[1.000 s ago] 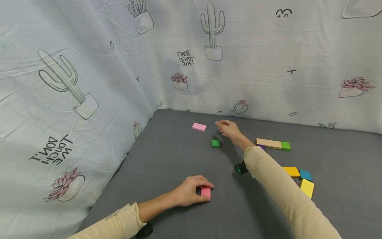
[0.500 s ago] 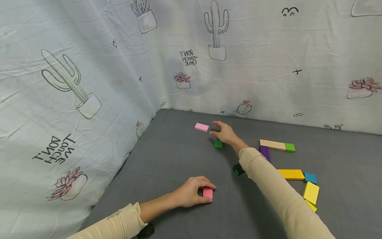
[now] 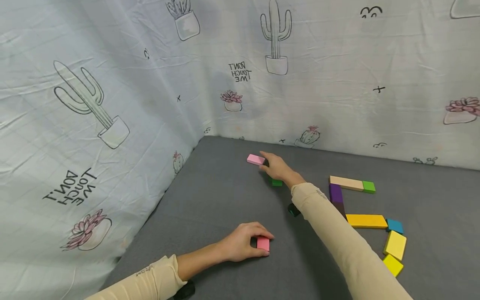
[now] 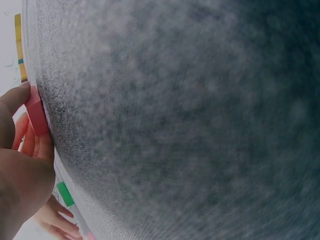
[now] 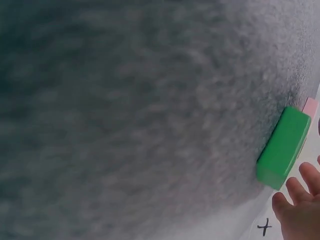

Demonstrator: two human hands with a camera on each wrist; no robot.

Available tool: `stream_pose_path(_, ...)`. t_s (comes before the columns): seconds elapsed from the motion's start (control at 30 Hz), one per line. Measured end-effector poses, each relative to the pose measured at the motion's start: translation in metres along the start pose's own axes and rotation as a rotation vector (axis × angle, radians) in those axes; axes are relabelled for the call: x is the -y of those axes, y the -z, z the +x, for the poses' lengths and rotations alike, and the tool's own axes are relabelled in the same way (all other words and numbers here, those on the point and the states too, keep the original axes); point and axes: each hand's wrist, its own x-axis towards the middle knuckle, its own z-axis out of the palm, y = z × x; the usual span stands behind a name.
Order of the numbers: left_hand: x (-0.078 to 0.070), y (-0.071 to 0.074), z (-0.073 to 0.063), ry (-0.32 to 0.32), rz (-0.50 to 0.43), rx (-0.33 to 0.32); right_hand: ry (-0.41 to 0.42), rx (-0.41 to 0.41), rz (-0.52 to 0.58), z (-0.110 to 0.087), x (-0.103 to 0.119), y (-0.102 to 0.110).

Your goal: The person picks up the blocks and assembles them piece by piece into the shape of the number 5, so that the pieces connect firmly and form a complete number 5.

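Observation:
In the head view my left hand pinches a coral-pink block between thumb and fingers, low on the grey surface. The left wrist view shows this block from the side, thumb at one end and fingers at the other. Farther off, my right hand spreads its thumb and forefinger around the right end of a light pink block. Beneath that hand is a green block, partly hidden. The right wrist view has the green block large, with the light pink block behind it and several fingertips apart.
Right of the right arm runs a bent row of blocks: tan, light green, purple, orange-yellow, blue and yellow. A cactus-print cloth hangs behind and left of the grey surface.
My right hand has moved left, over the green block to the light pink block, its thumb and forefinger parting. The left hand keeps its hold on the coral-pink block. The head view has shifted slightly.

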Motion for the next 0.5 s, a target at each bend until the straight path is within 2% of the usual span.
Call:
stream_pose_path(0.23,0.002,0.000,0.001,-0.049,0.007,-0.019,0.102,-0.031,-0.058,0.013,0.006,-0.001)
stream_pose_path(0.5,0.005,-0.001,0.000,-0.055,0.006,-0.026,0.119,0.021,-0.126,0.025,0.016,-0.011)
